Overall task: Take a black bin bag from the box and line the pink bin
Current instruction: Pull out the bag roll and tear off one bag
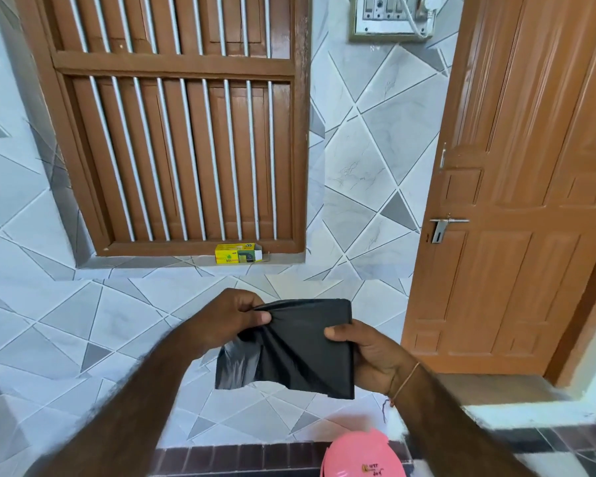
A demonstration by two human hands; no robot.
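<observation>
A folded black bin bag (300, 352) hangs between my two hands at chest height in front of the tiled wall. My left hand (231, 316) pinches its upper left corner, where a layer is pulled loose. My right hand (365, 356) grips the right edge, thumb on the front. The pink bin (358, 456) stands below the bag at the bottom edge of the view, only its top showing, with a small label on it. The yellow bin-bag box (238, 254) lies on the window sill, its right end flap open.
A brown wooden window (179, 132) with metal bars fills the wall ahead. An orange-brown door (516, 218) with a metal handle stands to the right. A switch panel (393, 18) hangs at the top. Dark floor tiles (238, 459) run along the bottom.
</observation>
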